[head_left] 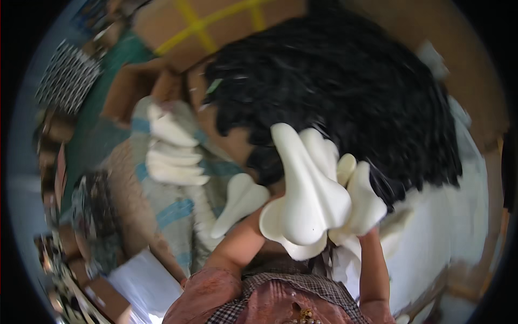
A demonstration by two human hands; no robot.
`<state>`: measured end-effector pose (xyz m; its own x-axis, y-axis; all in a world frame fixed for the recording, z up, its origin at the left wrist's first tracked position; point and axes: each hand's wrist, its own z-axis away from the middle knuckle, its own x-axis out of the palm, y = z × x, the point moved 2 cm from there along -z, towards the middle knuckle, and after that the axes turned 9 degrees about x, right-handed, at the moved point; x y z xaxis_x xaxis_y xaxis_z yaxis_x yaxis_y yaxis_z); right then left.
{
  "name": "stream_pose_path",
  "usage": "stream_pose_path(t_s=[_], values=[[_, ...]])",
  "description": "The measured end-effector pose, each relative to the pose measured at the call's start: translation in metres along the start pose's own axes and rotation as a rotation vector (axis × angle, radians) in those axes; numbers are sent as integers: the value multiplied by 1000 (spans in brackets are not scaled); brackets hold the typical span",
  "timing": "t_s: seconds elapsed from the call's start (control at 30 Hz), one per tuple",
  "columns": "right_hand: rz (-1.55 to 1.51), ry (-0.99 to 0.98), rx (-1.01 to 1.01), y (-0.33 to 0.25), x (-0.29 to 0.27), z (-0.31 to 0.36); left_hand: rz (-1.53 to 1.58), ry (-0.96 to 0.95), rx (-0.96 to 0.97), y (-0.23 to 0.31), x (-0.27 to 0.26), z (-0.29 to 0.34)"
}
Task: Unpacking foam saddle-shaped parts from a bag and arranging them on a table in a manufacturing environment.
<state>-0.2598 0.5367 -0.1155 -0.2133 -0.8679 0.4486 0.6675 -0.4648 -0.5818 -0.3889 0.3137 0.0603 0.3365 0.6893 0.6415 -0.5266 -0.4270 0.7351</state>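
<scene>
- A big heap of black pieces (345, 92) fills the upper middle.
- A cardboard box (216, 24) with yellow straps sits above it at the top.
- A grey sack with blue stripes (172, 210) lies to the left, white moulded pieces (172, 156) stacked on it.
- A white sack (453, 227) lies at the right.

A white sack (458, 227) spread over the floor carries a big heap of black pieces (345, 92). Left of that heap, a grey sack with blue stripes (172, 208) lies on the floor, with several cream-white moulded shapes (172, 156) stacked on it. Behind the heap sits a brown carton with yellow straps (216, 24). Blur hides finer detail.
</scene>
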Motion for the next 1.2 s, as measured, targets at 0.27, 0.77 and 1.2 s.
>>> stream_pose_path(t_s=[0.27,0.77,1.2], values=[[263,-452,-198,-133,308,-129,-34,246,506,185,-161,128],[549,355,-399,-102,119,-109,226,1299,764,171,-396,234],[241,1573,92,77,-222,273,-344,238,28,-67,-142,2]])
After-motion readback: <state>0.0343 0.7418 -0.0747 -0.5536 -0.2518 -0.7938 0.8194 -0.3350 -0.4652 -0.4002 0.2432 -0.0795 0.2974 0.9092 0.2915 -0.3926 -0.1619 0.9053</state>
